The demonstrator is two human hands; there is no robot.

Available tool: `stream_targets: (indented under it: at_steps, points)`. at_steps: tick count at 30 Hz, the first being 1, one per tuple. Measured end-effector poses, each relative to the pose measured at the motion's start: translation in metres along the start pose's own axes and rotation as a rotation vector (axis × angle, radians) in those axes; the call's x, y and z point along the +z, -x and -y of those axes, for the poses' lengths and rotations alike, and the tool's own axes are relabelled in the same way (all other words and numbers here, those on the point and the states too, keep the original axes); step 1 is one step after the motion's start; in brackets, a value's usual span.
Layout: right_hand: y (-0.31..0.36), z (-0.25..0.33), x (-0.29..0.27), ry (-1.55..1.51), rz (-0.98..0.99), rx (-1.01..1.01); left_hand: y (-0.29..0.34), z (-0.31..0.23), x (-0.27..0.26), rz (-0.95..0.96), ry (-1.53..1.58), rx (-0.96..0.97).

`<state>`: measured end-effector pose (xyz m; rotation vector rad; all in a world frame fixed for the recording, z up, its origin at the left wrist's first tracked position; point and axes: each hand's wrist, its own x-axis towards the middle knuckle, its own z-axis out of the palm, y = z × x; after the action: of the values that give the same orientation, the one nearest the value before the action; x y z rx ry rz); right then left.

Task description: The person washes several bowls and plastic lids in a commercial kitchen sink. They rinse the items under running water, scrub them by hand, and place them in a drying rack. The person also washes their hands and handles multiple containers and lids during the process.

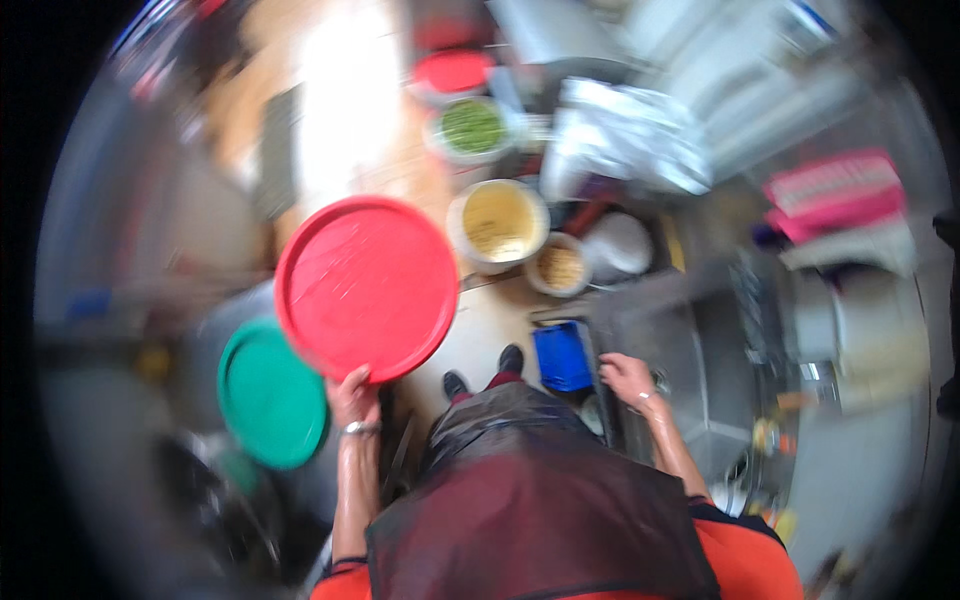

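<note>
My left hand [354, 398] grips the near rim of a large round red lid [367, 287], held up flat in front of me. Its fingers are partly hidden by the lid's edge. A round green lid [270, 395] is just left of that hand, partly behind the red lid. My right hand [628, 379] is beside the left edge of a metal sink [665, 345], its fingers curled in and nothing visible in them. Whether it touches the sink edge I cannot tell. Nearest to it is a blue tray or bin [563, 356] lower down.
Ahead on the floor are a tub of yellowish contents [499, 222], a smaller tub of light brown pieces [559, 266] and a tub of chopped greens [472, 126]. Another red lid [452, 72] lies beyond. A silver bag [625, 140] and pink cloth [838, 195] are to the right.
</note>
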<state>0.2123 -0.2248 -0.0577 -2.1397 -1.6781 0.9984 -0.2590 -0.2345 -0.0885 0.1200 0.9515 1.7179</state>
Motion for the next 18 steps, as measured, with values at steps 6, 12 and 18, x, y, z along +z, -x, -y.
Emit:
stream_targets:
  at_steps: [6,12,18]
  points:
    - [-0.034,-0.019,-0.032,-0.080,-0.465,0.013,-0.065,0.061,0.094,0.124,-0.204,-0.321]
    - [-0.018,-0.068,-0.158,-0.102,-1.314,0.158,-0.066,0.133,0.227,0.469,-0.440,-0.616]
    - [-0.002,-0.110,-0.308,0.516,-1.802,0.148,-0.008,0.241,0.338,0.709,-0.582,-0.790]
